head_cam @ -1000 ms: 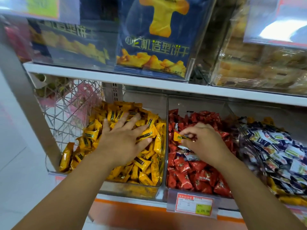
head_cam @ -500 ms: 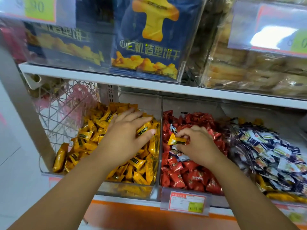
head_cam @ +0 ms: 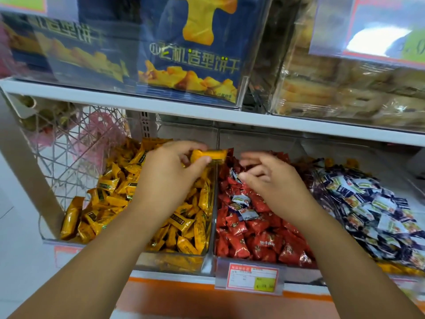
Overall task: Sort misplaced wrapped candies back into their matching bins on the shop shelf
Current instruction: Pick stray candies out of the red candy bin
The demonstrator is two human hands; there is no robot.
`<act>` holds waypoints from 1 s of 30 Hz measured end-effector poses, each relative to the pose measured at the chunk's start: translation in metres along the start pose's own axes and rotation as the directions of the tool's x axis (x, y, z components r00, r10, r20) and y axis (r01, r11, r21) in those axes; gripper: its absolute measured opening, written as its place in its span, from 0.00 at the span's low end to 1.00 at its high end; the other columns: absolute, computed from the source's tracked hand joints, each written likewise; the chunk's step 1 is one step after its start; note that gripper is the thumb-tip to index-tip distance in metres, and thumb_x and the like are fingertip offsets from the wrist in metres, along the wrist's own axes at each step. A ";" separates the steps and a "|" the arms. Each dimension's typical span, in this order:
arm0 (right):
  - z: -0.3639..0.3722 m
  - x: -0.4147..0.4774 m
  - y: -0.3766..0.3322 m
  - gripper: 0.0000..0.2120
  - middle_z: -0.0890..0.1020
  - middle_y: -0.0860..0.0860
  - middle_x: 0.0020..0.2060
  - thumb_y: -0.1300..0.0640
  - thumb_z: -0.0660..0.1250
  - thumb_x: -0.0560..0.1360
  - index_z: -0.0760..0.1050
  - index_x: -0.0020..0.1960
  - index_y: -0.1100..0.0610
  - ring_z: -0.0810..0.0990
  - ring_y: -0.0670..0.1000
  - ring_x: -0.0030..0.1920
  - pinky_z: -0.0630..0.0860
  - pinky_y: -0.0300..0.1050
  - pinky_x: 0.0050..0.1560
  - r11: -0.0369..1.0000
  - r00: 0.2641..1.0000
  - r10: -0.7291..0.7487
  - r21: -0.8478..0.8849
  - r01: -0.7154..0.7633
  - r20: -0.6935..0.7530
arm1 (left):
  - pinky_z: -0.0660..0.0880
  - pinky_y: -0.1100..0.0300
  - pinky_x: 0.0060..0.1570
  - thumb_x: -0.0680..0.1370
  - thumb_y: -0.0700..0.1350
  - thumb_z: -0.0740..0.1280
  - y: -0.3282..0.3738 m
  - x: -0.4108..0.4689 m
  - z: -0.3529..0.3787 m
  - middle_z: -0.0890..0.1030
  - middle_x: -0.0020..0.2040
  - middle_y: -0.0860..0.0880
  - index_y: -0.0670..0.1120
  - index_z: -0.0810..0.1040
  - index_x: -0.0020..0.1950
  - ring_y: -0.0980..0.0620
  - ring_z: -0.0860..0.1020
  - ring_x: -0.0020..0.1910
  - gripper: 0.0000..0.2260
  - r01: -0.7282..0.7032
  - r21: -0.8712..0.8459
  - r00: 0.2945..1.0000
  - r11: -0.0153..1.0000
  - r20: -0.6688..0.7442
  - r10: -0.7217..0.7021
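Note:
My left hand (head_cam: 170,178) pinches a yellow wrapped candy (head_cam: 210,156) between thumb and fingers, right above the divider between two clear bins. Below it lies the bin of yellow candies (head_cam: 110,203). My right hand (head_cam: 273,183) hovers over the bin of red candies (head_cam: 253,238), its fingers loosely spread and holding nothing. A few blue-and-white candies (head_cam: 242,207) lie among the red ones, just left of my right wrist. The bin of blue-and-white candies (head_cam: 372,210) stands at the right.
A white shelf board (head_cam: 184,111) runs close above the bins, carrying clear boxes of blue biscuit packs (head_cam: 190,56) and wrapped pastries (head_cam: 345,93). A price tag (head_cam: 250,277) hangs on the lower shelf edge. A wire basket (head_cam: 69,143) stands left of the yellow bin.
The yellow candy passed from my right hand to my left hand, which lifted off the yellow pile. My right hand let go and opened over the red bin.

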State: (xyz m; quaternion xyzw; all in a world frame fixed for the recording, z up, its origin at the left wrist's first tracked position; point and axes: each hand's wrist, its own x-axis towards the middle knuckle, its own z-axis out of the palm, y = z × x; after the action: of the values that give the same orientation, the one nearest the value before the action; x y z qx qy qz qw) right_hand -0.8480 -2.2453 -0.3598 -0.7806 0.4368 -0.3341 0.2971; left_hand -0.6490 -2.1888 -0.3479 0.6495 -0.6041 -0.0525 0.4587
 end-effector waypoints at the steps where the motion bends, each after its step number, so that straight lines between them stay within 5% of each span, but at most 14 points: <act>1: -0.003 0.000 0.006 0.15 0.80 0.41 0.53 0.56 0.67 0.77 0.76 0.62 0.45 0.78 0.38 0.47 0.74 0.31 0.49 0.989 0.998 0.043 -0.142 -0.036 0.050 | 0.65 0.72 0.34 0.75 0.51 0.71 -0.004 0.002 -0.005 0.74 0.38 0.58 0.58 0.81 0.54 0.60 0.73 0.36 0.09 0.031 0.062 0.999 0.998 -0.017 -0.030; 5: 0.009 -0.002 0.022 0.18 0.77 0.46 0.57 0.55 0.66 0.78 0.72 0.68 0.48 0.73 0.45 0.58 0.71 0.39 0.56 0.893 0.948 0.170 -0.449 -0.033 0.269 | 0.68 0.54 0.60 0.76 0.51 0.70 -0.022 0.001 -0.007 0.76 0.58 0.49 0.56 0.80 0.59 0.47 0.71 0.61 0.12 0.054 0.287 0.988 0.956 0.126 -0.093; 10: 0.007 0.001 0.020 0.18 0.74 0.42 0.46 0.58 0.67 0.76 0.74 0.64 0.45 0.71 0.46 0.53 0.67 0.39 0.52 0.922 0.993 0.054 -0.387 -0.007 0.110 | 0.51 0.66 0.69 0.77 0.65 0.55 -0.003 -0.015 0.005 0.63 0.75 0.55 0.56 0.67 0.73 0.57 0.56 0.75 0.27 -0.124 0.104 0.916 0.987 0.395 0.073; 13: -0.014 0.000 0.009 0.17 0.72 0.44 0.49 0.59 0.66 0.76 0.76 0.61 0.42 0.72 0.41 0.48 0.67 0.32 0.46 0.950 0.993 0.046 -0.312 -0.009 0.111 | 0.44 0.69 0.69 0.72 0.66 0.50 -0.003 -0.019 0.009 0.56 0.77 0.59 0.57 0.58 0.77 0.64 0.47 0.75 0.34 -0.150 0.111 0.859 0.982 0.506 0.075; 17: -0.014 -0.008 -0.003 0.14 0.71 0.38 0.41 0.56 0.67 0.76 0.76 0.59 0.44 0.71 0.34 0.36 0.67 0.28 0.36 0.934 0.934 0.143 -0.357 -0.018 0.326 | 0.43 0.69 0.69 0.72 0.66 0.49 -0.006 -0.020 0.006 0.54 0.77 0.61 0.59 0.55 0.77 0.69 0.45 0.72 0.33 -0.113 0.093 0.831 0.989 0.555 0.043; 22: 0.011 -0.010 0.007 0.23 0.72 0.44 0.64 0.42 0.65 0.76 0.70 0.69 0.48 0.70 0.45 0.63 0.65 0.37 0.56 0.845 0.892 0.199 -0.532 0.054 0.406 | 0.43 0.69 0.66 0.77 0.63 0.52 -0.001 -0.024 0.005 0.52 0.77 0.62 0.61 0.52 0.77 0.72 0.43 0.67 0.28 -0.110 0.110 0.815 0.988 0.579 0.026; 30: 0.006 -0.006 0.012 0.14 0.73 0.42 0.52 0.52 0.67 0.77 0.75 0.63 0.46 0.72 0.42 0.53 0.67 0.33 0.48 0.904 0.899 0.184 -0.427 0.003 0.397 | 0.45 0.70 0.65 0.75 0.64 0.52 0.001 -0.024 0.003 0.49 0.65 0.70 0.62 0.52 0.77 0.73 0.43 0.66 0.30 -0.085 0.082 0.819 0.993 0.573 0.023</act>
State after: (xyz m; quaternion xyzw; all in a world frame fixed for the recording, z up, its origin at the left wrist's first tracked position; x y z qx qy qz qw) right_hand -0.8517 -2.2437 -0.3737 -0.8582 0.4587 -0.0391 0.2273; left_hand -0.6582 -2.1701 -0.3612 0.6094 -0.7338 -0.2000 0.2239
